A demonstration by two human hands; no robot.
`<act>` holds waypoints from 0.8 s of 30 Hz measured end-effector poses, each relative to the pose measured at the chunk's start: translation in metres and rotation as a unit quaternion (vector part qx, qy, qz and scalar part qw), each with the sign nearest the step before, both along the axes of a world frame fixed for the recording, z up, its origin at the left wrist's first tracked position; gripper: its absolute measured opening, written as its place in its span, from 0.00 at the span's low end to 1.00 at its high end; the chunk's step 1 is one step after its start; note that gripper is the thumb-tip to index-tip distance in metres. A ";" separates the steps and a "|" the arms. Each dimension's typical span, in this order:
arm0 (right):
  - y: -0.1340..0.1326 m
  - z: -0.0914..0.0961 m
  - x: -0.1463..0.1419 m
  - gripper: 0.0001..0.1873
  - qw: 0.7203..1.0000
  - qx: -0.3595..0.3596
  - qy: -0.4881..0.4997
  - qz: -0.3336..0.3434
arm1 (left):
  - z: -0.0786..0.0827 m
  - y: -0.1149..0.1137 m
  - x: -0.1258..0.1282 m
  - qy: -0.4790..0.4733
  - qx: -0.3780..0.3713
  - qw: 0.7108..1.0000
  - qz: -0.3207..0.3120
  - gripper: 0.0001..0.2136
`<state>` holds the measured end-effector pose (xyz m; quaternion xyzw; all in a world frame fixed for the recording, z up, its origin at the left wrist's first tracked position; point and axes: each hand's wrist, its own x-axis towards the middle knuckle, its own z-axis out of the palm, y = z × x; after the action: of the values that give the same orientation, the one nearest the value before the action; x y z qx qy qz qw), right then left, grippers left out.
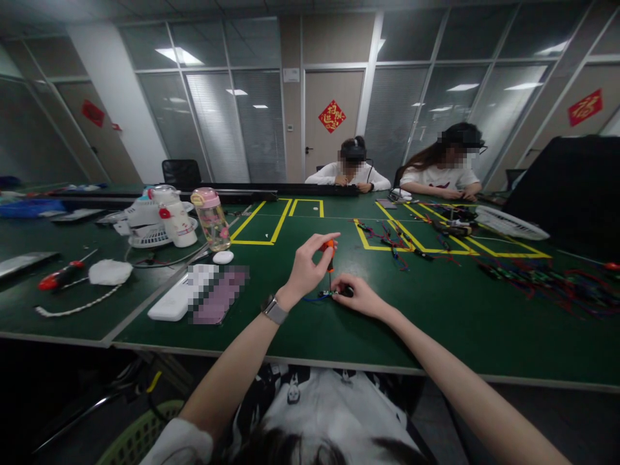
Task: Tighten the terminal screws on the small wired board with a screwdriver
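The left hand, fingers loosely curled, holds an upright screwdriver; the right hand pinches a small circuit board on the table, at the screwdriver's six o'clock. A slackened pinch could let the board twist and the tip slip.

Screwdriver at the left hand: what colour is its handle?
The screwdriver's handle is orange and black, best seen in the head view.

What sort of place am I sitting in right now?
Probably an electronics assembly workroom: the green tabletop carries tangled red and black wires and yellow tape outlines, and your left hand has an orange-handled screwdriver.
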<state>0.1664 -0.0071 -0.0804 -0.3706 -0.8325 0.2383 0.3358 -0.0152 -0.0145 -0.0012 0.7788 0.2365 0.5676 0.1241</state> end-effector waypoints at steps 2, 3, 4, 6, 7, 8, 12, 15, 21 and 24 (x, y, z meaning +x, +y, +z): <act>0.000 0.000 0.000 0.07 1.000 0.000 0.001 -0.001 | 0.000 0.001 0.001 -0.016 -0.011 1.000 0.017 0.11; 0.001 -0.001 0.000 0.08 1.000 0.001 0.000 -0.002 | 0.000 0.001 0.002 -0.021 -0.010 0.999 0.029 0.10; 0.001 -0.001 0.000 0.08 1.000 0.003 -0.001 -0.003 | -0.001 0.001 0.002 -0.023 -0.005 0.999 0.040 0.09; 0.002 -0.001 0.000 0.08 1.000 0.007 -0.006 -0.004 | -0.002 0.000 0.003 -0.021 0.005 0.998 0.053 0.08; 0.002 -0.001 -0.001 0.08 1.000 0.007 -0.008 -0.004 | -0.002 -0.001 0.003 -0.016 0.010 0.998 0.053 0.09; 0.002 -0.001 -0.001 0.08 1.000 0.007 -0.009 -0.004 | -0.003 -0.002 0.003 -0.010 0.014 0.999 0.049 0.10; 0.002 0.000 -0.001 0.07 1.000 0.007 -0.010 -0.001 | -0.006 -0.005 0.005 0.000 0.008 1.000 0.005 0.15; 0.001 0.000 -0.001 0.06 1.000 0.012 -0.009 -0.001 | -0.007 -0.004 0.006 -0.012 -0.003 1.000 -0.021 0.16; 0.001 0.001 -0.002 0.04 1.000 0.013 -0.006 0.002 | -0.005 -0.005 0.008 -0.028 -0.014 0.999 -0.038 0.14; 0.002 0.001 -0.002 0.04 1.000 0.016 -0.010 0.005 | -0.004 -0.005 0.008 -0.028 -0.024 0.999 -0.031 0.13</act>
<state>0.1646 -0.0056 -0.0793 -0.3631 -0.8414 0.2231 0.3324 -0.0073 -0.0195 -0.0053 0.7662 0.2219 0.5795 0.1667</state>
